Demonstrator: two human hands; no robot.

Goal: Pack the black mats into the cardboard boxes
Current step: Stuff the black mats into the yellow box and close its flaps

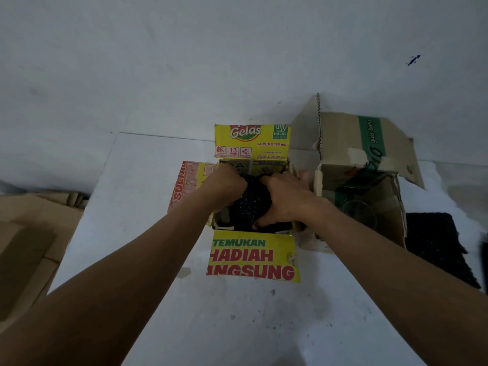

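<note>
- Overhead, a person's left hand (227, 187) and right hand (284, 204) are reaching into an open yellow cardboard box (252, 256), both clasping a bunched black mat (250, 204) from either side.
- The mat is sitting down inside the box, between its four spread flaps.
- Just to the right, a brown cardboard box (369, 159) is sitting with its flaps open; a second black mat (435, 241) is lying flat beside it on the white floor (132, 260).
- Flattened cardboard (26, 228) is lying at far left.

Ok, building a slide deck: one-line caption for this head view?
Left hand and right hand grip a black mat inside the open yellow box, beside an open brown box.
</note>
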